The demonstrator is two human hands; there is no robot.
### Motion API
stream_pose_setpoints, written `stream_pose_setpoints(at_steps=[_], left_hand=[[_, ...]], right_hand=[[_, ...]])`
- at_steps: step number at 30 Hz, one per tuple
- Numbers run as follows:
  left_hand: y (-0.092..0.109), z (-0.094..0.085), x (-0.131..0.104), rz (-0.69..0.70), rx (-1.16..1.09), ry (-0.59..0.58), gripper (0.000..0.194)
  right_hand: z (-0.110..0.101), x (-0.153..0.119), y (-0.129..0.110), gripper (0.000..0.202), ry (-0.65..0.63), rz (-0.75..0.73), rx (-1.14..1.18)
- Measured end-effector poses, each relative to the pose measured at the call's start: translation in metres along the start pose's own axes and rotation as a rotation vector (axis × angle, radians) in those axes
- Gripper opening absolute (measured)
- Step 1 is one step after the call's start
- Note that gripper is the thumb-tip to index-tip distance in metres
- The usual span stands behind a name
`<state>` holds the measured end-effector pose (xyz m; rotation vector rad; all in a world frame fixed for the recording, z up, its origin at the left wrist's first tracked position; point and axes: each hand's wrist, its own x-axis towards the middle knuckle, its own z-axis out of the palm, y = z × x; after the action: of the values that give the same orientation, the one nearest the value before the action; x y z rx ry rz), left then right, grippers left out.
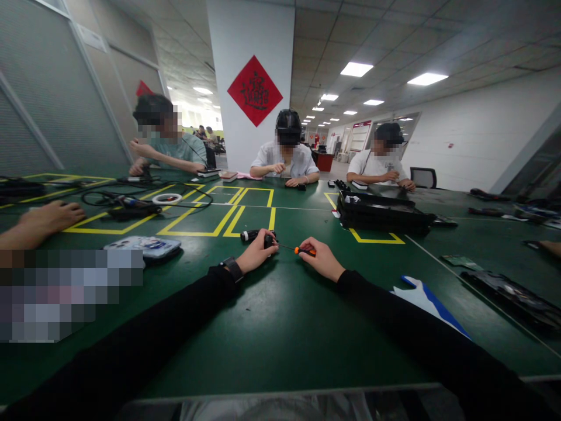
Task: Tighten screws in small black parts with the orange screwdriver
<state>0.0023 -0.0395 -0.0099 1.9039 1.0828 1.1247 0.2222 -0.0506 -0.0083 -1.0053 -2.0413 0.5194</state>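
My right hand (323,258) is closed around the orange and black handle of a screwdriver (305,251), whose thin shaft points left. The shaft's tip reaches a small black part (268,240) pinched in my left hand (258,252). Just behind my left hand, a black cylinder with a white-marked end (249,235) lies on the green table (280,339). My fingers partly cover the small black part, so its shape is unclear. A dark watch band sits on my left wrist.
A patterned case (146,248) lies left, near a co-worker's hand (55,216). Cables and a white ring (167,199) are behind it. A long black housing (381,210) stands back right. Blue-white sheet (432,304) lies beside my right sleeve. Three people sit across the table.
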Motion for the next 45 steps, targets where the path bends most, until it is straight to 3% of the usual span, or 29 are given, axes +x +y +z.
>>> stream_pose_setpoints(at_steps=[7,12,18,30,38,45], left_hand=[[-0.0061,0.0017,0.0013,0.012,0.05,0.015,0.031],[-0.0067,0.0003,0.0014,0.001,0.026,-0.014,0.027],[-0.0046,0.0003,0.0004,0.031,0.058,0.011,0.026],[-0.0047,0.0011,0.0005,0.035,0.086,0.032,0.027],[-0.0033,0.0007,0.0,0.054,0.113,0.036,0.027],[-0.0047,0.0008,0.0,0.058,0.095,0.024,0.026]], right_hand=[[-0.0008,0.0004,0.0028,0.019,0.038,-0.063,-0.163],[-0.0015,-0.0017,-0.0005,0.011,0.025,-0.059,-0.099],[-0.0015,-0.0006,-0.0015,0.019,-0.01,-0.013,-0.016],[-0.001,0.0006,0.0041,0.013,0.036,-0.058,-0.142],[0.0011,-0.0003,0.0029,0.018,-0.013,-0.007,0.026],[0.0002,0.0029,0.0056,0.02,0.013,-0.01,-0.11]])
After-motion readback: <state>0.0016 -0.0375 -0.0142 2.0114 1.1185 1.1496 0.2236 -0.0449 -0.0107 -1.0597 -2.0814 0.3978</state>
